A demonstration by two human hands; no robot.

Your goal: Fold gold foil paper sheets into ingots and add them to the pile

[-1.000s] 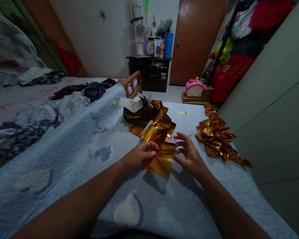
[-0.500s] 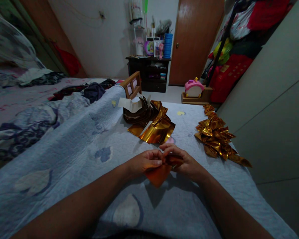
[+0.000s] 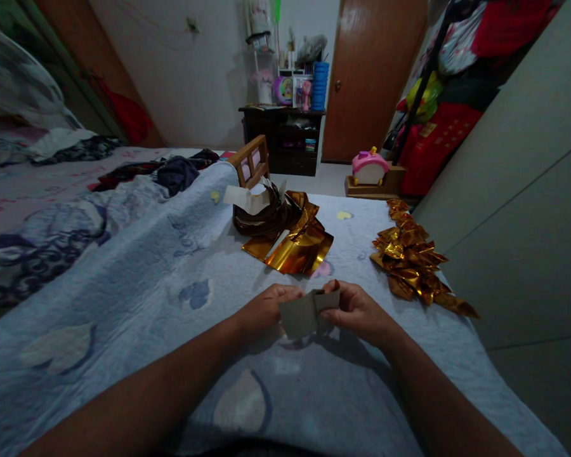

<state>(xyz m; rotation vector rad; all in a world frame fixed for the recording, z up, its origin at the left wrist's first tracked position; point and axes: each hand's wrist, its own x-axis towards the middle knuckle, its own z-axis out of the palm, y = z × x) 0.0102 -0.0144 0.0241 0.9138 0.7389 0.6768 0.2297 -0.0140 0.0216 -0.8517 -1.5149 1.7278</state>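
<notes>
Between my two hands is a small sheet of foil paper (image 3: 299, 316), its dull grey backing facing me and its right part folded over. My left hand (image 3: 269, 308) grips the left edge, its fingertips partly hidden behind the sheet. At the folded right end, my right hand (image 3: 354, 311) pinches the paper between thumb and fingers. Beyond my hands lies a stack of gold foil sheets (image 3: 302, 251), some with the grey side up. Over to the right rests a pile of folded gold foil pieces (image 3: 412, 260).
A blue quilt (image 3: 147, 355) with heart shapes covers the bed under my hands. Rumpled cloths (image 3: 178, 174) lie at the left. A wooden rail (image 3: 250, 158) stands at the far edge, and a pale cabinet (image 3: 528, 209) borders the right side.
The foil paper has turned from its shiny orange side to its grey side and is now spread wider. My hands have moved slightly apart.
</notes>
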